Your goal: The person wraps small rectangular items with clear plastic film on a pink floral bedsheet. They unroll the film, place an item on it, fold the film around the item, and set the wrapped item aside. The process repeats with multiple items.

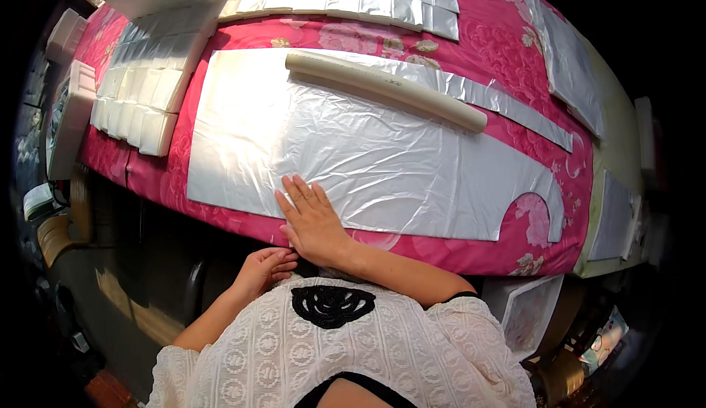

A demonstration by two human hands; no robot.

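Observation:
My right hand (pixel 315 220) lies flat with its fingers stretched out on the near edge of a stack of white plastic bags (pixel 375 180). The bags are spread out across the table, wrinkled and shiny, with a curved handle cut-out at their right end. Just off the table's near edge, close to my body, my left hand (pixel 263 272) has its fingers loosely curled together, and I see nothing in them. A cream-coloured plastic pipe (pixel 382 88) rests slantwise on the far part of the bags.
Pink flowered cloth (pixel 507 51) covers the table. Rows of folded white packets (pixel 154 77) stand at the left, and more folded packets (pixel 346 0) lie at the back. Another flat plastic stack (pixel 570 66) is at the far right. A white bin (pixel 526 312) stands below the right edge.

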